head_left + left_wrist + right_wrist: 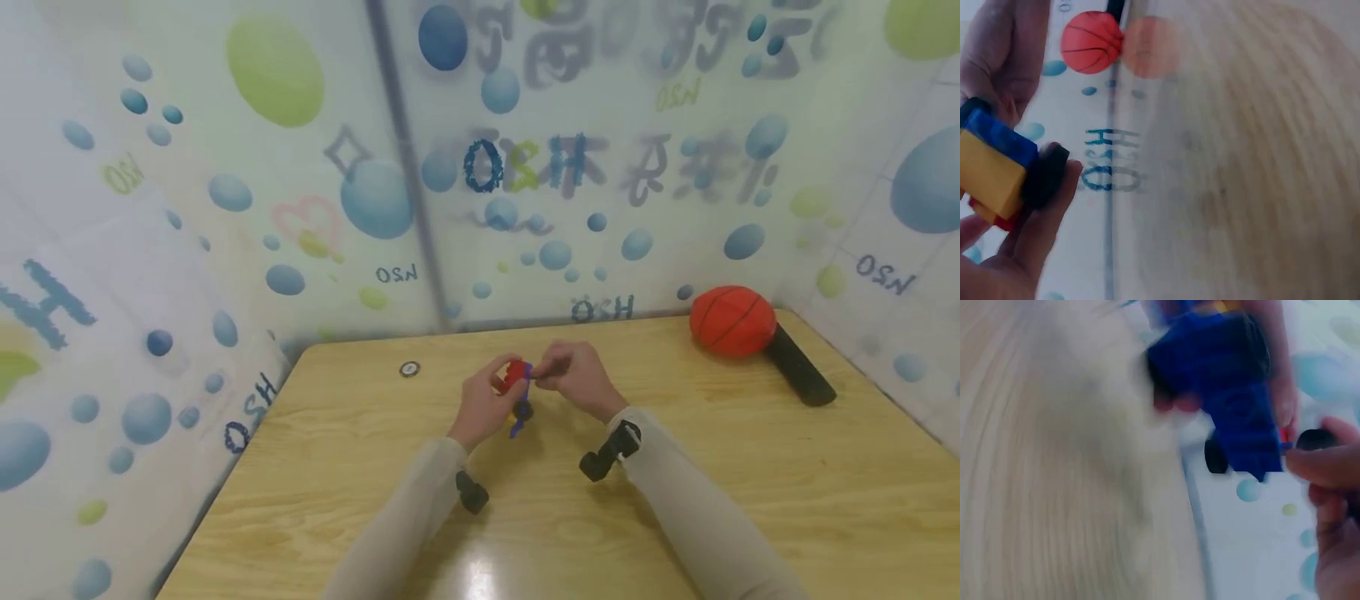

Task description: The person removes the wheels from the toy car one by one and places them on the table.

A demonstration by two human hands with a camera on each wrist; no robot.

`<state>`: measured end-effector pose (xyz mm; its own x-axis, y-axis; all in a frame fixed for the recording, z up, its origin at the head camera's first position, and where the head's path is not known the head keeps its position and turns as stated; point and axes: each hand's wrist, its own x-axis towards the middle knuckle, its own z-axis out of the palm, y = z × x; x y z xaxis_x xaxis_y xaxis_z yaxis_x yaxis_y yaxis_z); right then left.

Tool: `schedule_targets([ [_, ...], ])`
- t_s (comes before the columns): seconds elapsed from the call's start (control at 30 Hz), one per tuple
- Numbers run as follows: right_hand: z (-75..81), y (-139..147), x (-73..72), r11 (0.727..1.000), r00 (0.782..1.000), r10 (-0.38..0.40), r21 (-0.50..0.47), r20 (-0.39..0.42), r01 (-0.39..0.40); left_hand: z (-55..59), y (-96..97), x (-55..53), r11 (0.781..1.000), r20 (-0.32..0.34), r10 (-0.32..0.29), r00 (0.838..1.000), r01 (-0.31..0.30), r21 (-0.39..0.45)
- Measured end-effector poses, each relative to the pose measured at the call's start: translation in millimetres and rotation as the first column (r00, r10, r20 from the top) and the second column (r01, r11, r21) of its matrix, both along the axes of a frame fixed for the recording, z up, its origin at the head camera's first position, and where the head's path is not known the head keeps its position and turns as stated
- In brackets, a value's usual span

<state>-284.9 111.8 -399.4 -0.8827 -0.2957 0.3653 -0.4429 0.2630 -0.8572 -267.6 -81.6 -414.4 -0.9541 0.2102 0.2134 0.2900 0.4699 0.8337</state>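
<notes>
Holding toy vehicle (513,374) above table (322,425) in head view: left hand (486,407) grips it; right hand (576,377) at its right side. Left wrist view: left fingers grip vehicle, yellow block (992,173) facing camera. Right wrist view: right fingers pinch black wheel (1316,439) just beside blue axle stub (1286,445); contact, cannot tell; stub points at wheel, across vehicle's long axis.

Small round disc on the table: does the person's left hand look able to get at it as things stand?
Probably not right away: the left hand grips the wheeled toy, though nothing visible blocks the tabletop between it and the disc.
</notes>
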Motion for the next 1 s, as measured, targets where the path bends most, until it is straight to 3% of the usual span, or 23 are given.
schedule_targets([
  [0.13,-0.2,1.2,-3.8,1.0,1.0,0.01,0.012,0.002,-0.01,3.4,-2.9,-0.2,1.0,0.013,0.017,1.0,-0.017,0.006],
  [0.3,0.9,10.9,-10.0,0.998,0.991,0.002,-0.067,0.136,0.007,7.4,-5.1,-3.0,0.999,-0.015,-0.051,0.999,0.051,-0.019],
  [0.47,2.9,20.8,-14.0,0.999,0.979,0.008,-0.037,0.204,0.0,5.3,-8.6,-4.1,1.0,0.029,-0.008,1.0,0.007,0.01],
  [0.7,-3.5,24.1,-23.9,0.998,0.959,-0.052,-0.004,0.278,0.056,2.5,-13.1,-4.8,0.999,0.046,0.015,0.999,-0.016,0.031],
  [1.0,-21.6,23.8,-41.1,0.984,0.919,-0.17,0.016,0.356,0.175,5.9,-20.2,-3.1,0.999,0.07,-0.015,0.997,0.011,0.052],
])
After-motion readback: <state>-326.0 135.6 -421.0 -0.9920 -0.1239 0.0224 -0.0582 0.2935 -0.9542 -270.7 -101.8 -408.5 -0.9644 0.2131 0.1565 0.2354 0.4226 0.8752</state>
